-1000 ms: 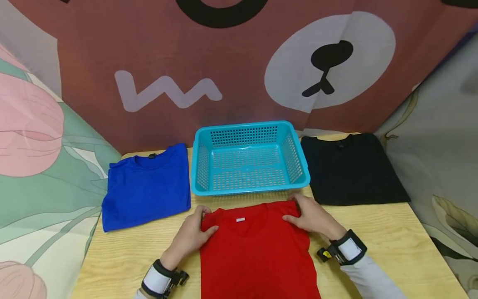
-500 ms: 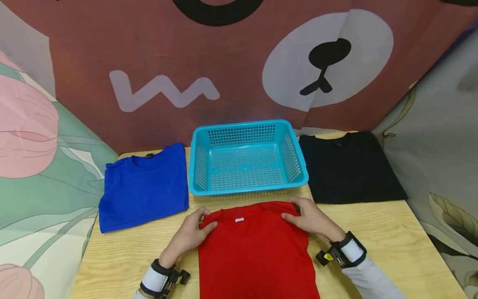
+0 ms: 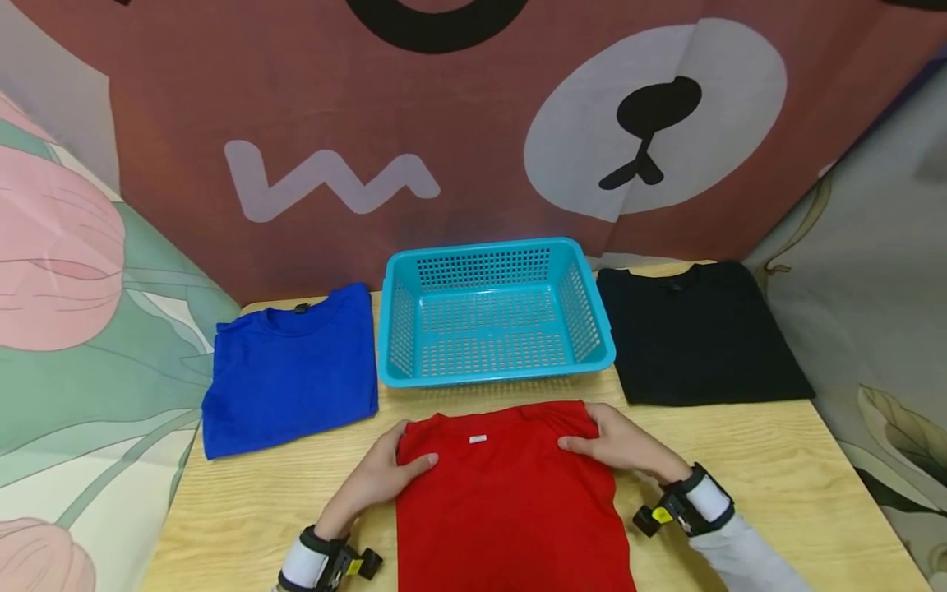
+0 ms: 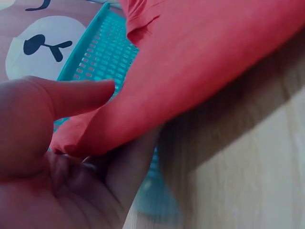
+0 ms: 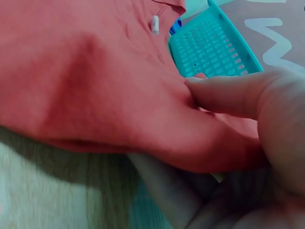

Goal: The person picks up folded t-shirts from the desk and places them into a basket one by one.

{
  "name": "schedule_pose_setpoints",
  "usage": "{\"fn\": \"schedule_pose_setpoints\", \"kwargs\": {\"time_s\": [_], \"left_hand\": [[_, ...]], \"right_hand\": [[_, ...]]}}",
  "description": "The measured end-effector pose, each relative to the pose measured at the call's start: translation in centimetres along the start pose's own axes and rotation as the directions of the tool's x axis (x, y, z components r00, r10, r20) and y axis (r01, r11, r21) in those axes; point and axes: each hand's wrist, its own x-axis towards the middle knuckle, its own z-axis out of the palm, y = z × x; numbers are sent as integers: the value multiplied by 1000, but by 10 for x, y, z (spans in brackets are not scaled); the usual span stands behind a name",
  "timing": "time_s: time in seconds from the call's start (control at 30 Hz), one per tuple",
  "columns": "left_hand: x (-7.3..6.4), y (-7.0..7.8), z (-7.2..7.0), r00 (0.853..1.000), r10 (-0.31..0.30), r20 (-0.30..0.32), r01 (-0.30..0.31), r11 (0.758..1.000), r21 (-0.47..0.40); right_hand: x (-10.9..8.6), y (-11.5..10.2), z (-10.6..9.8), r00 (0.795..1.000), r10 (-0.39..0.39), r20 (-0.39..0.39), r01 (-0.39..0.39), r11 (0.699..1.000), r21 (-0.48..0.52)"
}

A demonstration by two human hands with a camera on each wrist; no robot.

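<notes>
A red T-shirt (image 3: 503,493) lies at the front of the table, its collar and white label toward the basket. My left hand (image 3: 381,470) grips its upper left corner, thumb on top. In the left wrist view that hand's fingers (image 4: 136,167) run beneath the cloth. At the upper right corner my right hand (image 3: 625,444) holds the shirt the same way; the right wrist view shows its thumb (image 5: 228,93) on the red fabric and fingers underneath. Both shoulder edges look lifted off the wood in the wrist views. The shirt's lower end runs out of the head view.
A turquoise perforated basket (image 3: 496,380) stands behind the red shirt with nothing in it. Left of it lies a folded blue T-shirt (image 3: 296,370), and right of it a folded black T-shirt (image 3: 703,337). A printed cloth (image 3: 355,99) hangs behind the wooden table (image 3: 769,469).
Both hands have slid their fingers from the shirt's shoulder edges to underneath, with the thumbs still on top. The shirt has barely moved; basket and other shirts stay put.
</notes>
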Motion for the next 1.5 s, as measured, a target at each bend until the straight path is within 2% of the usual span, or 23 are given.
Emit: {"fn": "schedule_pose_setpoints", "kwargs": {"time_s": [0.13, 0.2, 0.33, 0.43, 0.5, 0.63, 0.77, 0.87, 1.0, 1.2, 1.43, 1.5], "left_hand": [[-4, 0, -2, 999, -37, -1, 37, 999, 10], [-6, 2, -1, 999, -33, -1, 33, 999, -2], [-7, 6, 0, 1000, 24, 6, -24, 999, -35], [-8, 7, 1, 998, 69, -1, -69, 996, -61], [-8, 8, 1, 997, 79, -5, -79, 993, -91], [-9, 7, 5, 998, 52, 21, -49, 989, -138], [-11, 2, 6, 999, 21, 44, -16, 993, -116], [-12, -2, 7, 999, 13, 33, -10, 996, -92], [-14, -3, 8, 1000, 9, 8, -9, 994, -105], [-19, 2, 7, 999, 47, 3, -46, 987, -155], [-24, 18, 3, 994, 100, -39, -105, 977, -185], [-26, 22, 0, 993, 111, -33, -115, 970, -212]], "right_hand": [[2, 0, -1, 999, -29, 33, 29, 1000, -4], [0, -1, -1, 999, -47, 25, 47, 998, -29], [-6, -4, 0, 996, -86, -16, 85, 994, -70], [-9, -6, 0, 994, -100, -53, 98, 994, -53], [-11, -7, 0, 993, -101, -64, 99, 995, -31], [-16, -2, 1, 998, -59, -30, 60, 998, 12], [-18, 5, 2, 999, -35, 12, 35, 999, 14], [-16, 9, 3, 999, -36, 18, 35, 999, 13], [-15, 8, 4, 999, -39, 19, 39, 999, 19], [-23, -3, 0, 999, -48, 12, 48, 998, 52], [-33, -16, -11, 995, -96, -16, 97, 988, 118], [-35, -20, -15, 993, -110, -31, 113, 986, 120]]}}
